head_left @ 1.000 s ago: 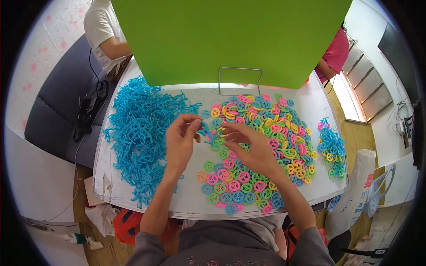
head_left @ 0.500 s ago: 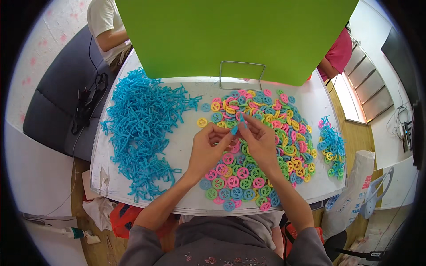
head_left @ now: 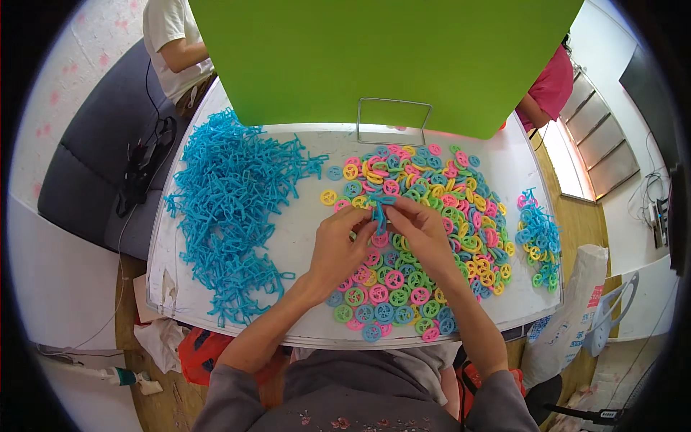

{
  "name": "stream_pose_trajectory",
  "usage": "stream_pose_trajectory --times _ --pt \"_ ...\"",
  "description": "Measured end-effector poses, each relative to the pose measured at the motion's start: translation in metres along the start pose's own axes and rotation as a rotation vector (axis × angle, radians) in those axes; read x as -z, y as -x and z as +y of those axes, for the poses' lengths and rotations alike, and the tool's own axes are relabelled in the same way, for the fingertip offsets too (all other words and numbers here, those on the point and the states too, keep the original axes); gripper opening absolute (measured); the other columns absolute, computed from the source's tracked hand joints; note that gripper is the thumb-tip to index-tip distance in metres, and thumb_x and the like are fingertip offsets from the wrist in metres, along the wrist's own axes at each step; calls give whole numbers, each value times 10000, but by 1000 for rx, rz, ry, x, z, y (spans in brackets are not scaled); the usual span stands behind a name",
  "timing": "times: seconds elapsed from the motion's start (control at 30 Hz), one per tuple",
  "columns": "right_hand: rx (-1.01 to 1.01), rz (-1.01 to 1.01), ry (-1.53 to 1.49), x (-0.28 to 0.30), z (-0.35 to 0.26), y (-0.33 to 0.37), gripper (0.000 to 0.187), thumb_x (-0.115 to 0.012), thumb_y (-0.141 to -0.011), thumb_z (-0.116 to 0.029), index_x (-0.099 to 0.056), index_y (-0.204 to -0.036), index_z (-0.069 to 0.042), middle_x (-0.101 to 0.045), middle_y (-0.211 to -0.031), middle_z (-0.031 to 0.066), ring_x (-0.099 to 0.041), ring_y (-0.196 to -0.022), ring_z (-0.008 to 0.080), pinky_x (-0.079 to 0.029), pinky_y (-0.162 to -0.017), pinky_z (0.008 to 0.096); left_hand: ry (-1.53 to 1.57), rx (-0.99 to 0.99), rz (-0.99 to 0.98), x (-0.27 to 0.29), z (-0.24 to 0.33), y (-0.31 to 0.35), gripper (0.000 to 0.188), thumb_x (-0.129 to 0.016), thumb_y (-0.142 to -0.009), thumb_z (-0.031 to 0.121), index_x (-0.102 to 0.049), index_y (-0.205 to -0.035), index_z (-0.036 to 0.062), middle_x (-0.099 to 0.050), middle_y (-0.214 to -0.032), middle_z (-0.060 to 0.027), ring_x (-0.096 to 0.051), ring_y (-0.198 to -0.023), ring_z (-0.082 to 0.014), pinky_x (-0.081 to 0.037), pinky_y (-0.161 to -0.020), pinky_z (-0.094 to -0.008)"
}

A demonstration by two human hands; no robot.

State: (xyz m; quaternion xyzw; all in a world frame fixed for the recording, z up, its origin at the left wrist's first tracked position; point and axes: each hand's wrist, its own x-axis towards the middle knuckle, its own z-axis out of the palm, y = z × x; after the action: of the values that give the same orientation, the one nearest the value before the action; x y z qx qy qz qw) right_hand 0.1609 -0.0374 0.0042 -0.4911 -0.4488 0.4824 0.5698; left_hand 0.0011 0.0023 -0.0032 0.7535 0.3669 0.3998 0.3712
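Note:
Over the wheel pile, my left hand (head_left: 337, 243) pinches a blue plastic frame piece (head_left: 381, 214) between thumb and fingers. My right hand (head_left: 426, 236) is closed on the same piece from the other side, thumb and fingertips at its upper part. Fingers partly cover the piece, and whether a wheel is fitted to it I cannot tell. Beneath and around both hands spreads a pile of small spoked plastic wheels (head_left: 384, 312) in pink, green, yellow and blue. To the left lies a big heap of loose blue frame pieces (head_left: 223, 194).
A green panel (head_left: 389, 57) rises at the table's far side, with a wire stand (head_left: 394, 121) before it. On the right edge sits a smaller mixed pile of blue pieces and wheels (head_left: 536, 237). Two people (head_left: 176, 54) are partly visible beyond the panel. A white sack (head_left: 568, 317) stands right.
The blue piece has turned between my fingers, and more of it shows now, with a crosswise upper part. Both hands stay in nearly the same place.

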Motion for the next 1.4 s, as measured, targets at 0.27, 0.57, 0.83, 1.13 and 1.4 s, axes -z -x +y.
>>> stream_pose_trajectory --times 0.27,0.57,0.83,1.13,1.4 --pt "-8 -42 68 0 -7 1 230 -619 -892 -133 -619 -1067 15 -663 -955 65 -602 -854 89 -487 -741 236 -93 -109 -6 6 5 -4 192 -642 -771 -20 -650 -960 8 -595 -786 -105 -589 -661 -206 -461 -543 -298" --pt "73 28 -89 13 -21 -8 230 -575 -900 -72 -589 -1109 25 -654 -852 34 -590 -784 75 -465 -698 225 -428 -239 -116 26 -19 -6 189 -753 -694 93 -675 -865 75 -577 -796 -74 -550 -723 -228 -457 -658 -329" --pt "50 34 -18 15 -16 -5 229 -610 -877 -50 -604 -1099 5 -655 -862 31 -604 -772 78 -478 -698 217 140 196 -79 28 -8 -16 195 -694 -800 90 -624 -970 27 -626 -895 -75 -614 -747 -170 -493 -627 -293" --pt "102 78 94 -1 -13 1 201 -677 -839 -75 -636 -1004 32 -685 -885 83 -648 -809 112 -519 -709 229 706 232 -54 22 9 -13 219 -556 -922 96 -548 -1087 -48 -617 -1024 -109 -639 -906 -183 -567 -802 -321" --pt "78 148 110 -4 -12 2 229 -700 -821 -94 -640 -992 46 -689 -861 94 -652 -765 109 -514 -656 218 715 198 -84 20 10 -12 194 -544 -928 89 -546 -1066 -47 -600 -1061 -110 -636 -929 -188 -568 -810 -325"
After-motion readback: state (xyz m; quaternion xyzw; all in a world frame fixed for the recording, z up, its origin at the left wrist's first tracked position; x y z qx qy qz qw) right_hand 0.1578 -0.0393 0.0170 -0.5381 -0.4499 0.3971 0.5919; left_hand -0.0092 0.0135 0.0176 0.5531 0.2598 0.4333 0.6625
